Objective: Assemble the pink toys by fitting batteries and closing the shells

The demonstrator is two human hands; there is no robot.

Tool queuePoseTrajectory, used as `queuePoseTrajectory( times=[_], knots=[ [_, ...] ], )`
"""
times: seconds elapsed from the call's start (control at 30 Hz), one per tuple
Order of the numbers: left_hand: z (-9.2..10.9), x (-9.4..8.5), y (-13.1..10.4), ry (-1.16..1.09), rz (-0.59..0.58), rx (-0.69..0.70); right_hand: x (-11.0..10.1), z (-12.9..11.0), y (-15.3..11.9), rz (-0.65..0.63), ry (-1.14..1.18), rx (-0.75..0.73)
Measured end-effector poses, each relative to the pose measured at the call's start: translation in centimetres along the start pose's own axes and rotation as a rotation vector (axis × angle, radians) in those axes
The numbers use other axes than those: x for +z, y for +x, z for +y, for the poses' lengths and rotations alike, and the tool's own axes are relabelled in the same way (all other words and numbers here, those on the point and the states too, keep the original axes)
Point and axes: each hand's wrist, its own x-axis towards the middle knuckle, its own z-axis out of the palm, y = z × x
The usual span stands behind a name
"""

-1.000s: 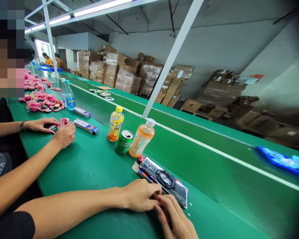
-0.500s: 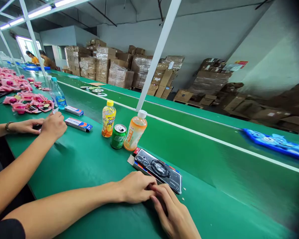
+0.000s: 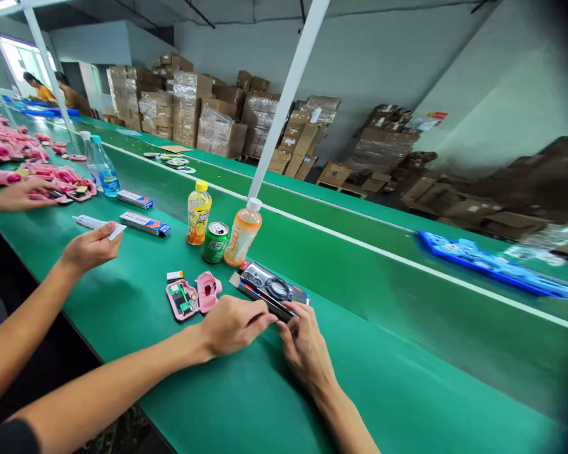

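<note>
My left hand (image 3: 239, 325) is low over the green table, thumb and fingers pinched together. Close to its fingertips is my right hand (image 3: 307, 347), its fingers curled inward. What the two hands hold is hidden or too small to name. Just behind them lies a phone in a clear case with a black ring (image 3: 278, 287), resting on a flat box (image 3: 253, 293). To the left of my left hand is an opened pink case (image 3: 209, 291) with a green circuit board (image 3: 184, 301) inside. A small white and yellow piece (image 3: 174, 276) sits beside it.
A co-worker's hand (image 3: 92, 246) on the left holds a white tube (image 3: 89, 221); another hand (image 3: 21, 195) reaches to pink parts (image 3: 42, 170). Behind stand an orange bottle (image 3: 243, 233), a green can (image 3: 216, 243) and a yellow-capped bottle (image 3: 199, 214). A blue tray (image 3: 497, 271) is at right.
The opened pink case and the small piece now lie left of my left hand. My hands have drawn slightly apart. The co-worker's hands have separated, one reaching toward the pink parts.
</note>
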Motion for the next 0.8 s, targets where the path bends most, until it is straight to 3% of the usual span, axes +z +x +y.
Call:
queuePoseTrajectory(
  times=[0.03,0.07,0.13,0.17,0.23,0.33,0.47,0.63,0.7,0.8],
  knots=[
    [0.1,-1.0,-1.9,0.017,0.033,-0.004,0.0,-0.3,-0.1,-0.032,0.038,0.047],
    [-0.3,-2.2,-3.8,0.049,0.142,-0.049,0.1,-0.9,-0.1,-0.068,0.084,0.104],
    [-2.5,-4.6,-6.5,0.087,0.372,-0.357,0.9,-2.8,0.2,-0.137,0.189,0.229],
    [-4.1,-5.6,-7.1,0.107,0.411,-0.545,1.6,-3.9,0.5,-0.167,0.240,0.287],
    [-7.1,-7.2,-6.7,0.114,0.394,-0.614,3.0,-6.4,1.2,-0.218,0.318,0.369],
    [-9.3,-7.8,-4.0,0.062,0.233,-0.525,4.4,-9.1,2.3,-0.255,0.367,0.405],
    [-7.3,-7.6,-3.1,-0.004,0.033,-0.421,3.4,-9.5,2.1,-0.250,0.440,0.369],
    [-4.0,-8.8,-6.0,-0.004,0.107,-0.381,0.3,-8.0,-1.5,-0.215,0.531,0.365],
    [-3.1,-7.4,-6.4,-0.025,0.062,-0.360,-0.9,-7.5,-3.1,-0.204,0.540,0.380],
    [-1.7,-3.0,-6.4,-0.173,-0.099,-0.314,-3.4,-7.1,-4.9,-0.234,0.530,0.405]
  ],
)
